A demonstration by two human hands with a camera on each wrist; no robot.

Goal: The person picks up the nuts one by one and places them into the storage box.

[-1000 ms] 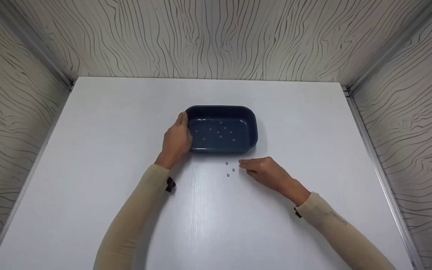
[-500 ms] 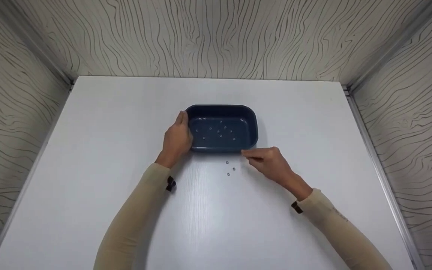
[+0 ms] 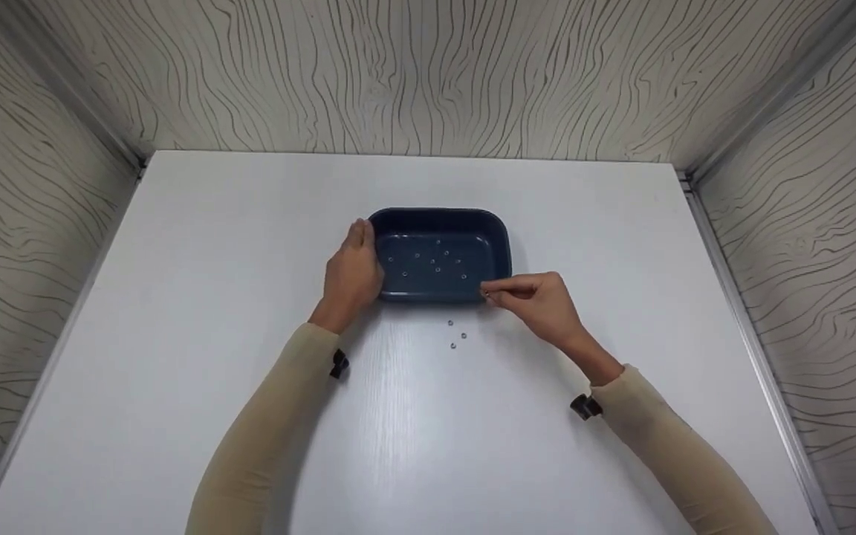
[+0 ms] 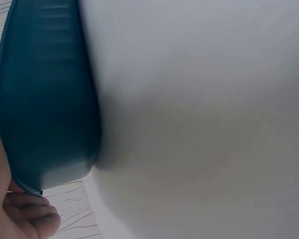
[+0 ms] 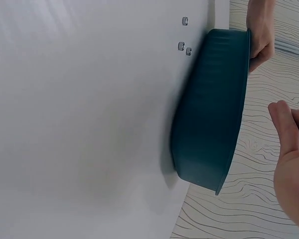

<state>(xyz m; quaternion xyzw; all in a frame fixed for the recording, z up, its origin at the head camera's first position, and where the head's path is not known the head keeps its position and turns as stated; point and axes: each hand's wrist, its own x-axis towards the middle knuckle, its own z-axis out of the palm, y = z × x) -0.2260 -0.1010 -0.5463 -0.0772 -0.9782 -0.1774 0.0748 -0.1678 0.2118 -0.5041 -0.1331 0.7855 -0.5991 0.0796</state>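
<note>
A dark blue rectangular plastic bin [image 3: 439, 296] stands on the white table, with several small metal nuts [image 3: 464, 276] scattered over its floor. My left hand [image 3: 352, 275] grips the bin's left end at the rim; in the left wrist view its curled fingers [image 4: 32, 211] show at the bin's corner. Over the front right corner, my right hand [image 3: 541, 303] pinches a small nut [image 3: 485, 293] between thumb and fingertips. The right wrist view shows this hand above the rim, its thumb mostly hidden. Three loose hex nuts [image 5: 181, 46] lie on the table just in front of the bin.
The white table [image 3: 398, 431] is bounded by wood-grain patterned panels [image 3: 413, 82] at the back and both sides, with metal framing at the corners. A black wrist device [image 3: 586, 406] sits under the right sleeve, another [image 3: 339, 364] beside the left.
My right hand has risen from beside the loose nuts, up and away from me, to above the bin's front right corner. The left hand keeps its hold on the bin, which stays put.
</note>
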